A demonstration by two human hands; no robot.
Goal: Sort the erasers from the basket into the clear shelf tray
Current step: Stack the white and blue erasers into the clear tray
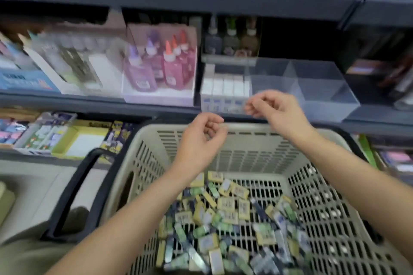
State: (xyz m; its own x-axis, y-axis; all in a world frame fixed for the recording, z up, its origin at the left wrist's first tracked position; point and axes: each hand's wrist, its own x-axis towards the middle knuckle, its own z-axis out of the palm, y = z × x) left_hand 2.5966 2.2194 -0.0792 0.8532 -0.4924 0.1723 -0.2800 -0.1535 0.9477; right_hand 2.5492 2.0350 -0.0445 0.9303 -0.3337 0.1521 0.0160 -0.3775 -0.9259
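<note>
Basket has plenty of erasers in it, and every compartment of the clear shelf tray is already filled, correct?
Not quite. The head view shows only the left compartment of the clear tray filled, with white packs; the compartments to its right are empty. The basket does hold plenty of erasers.

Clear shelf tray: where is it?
Head view, right of centre: the clear shelf tray sits right of the pink glue bottles, behind the basket.
</note>
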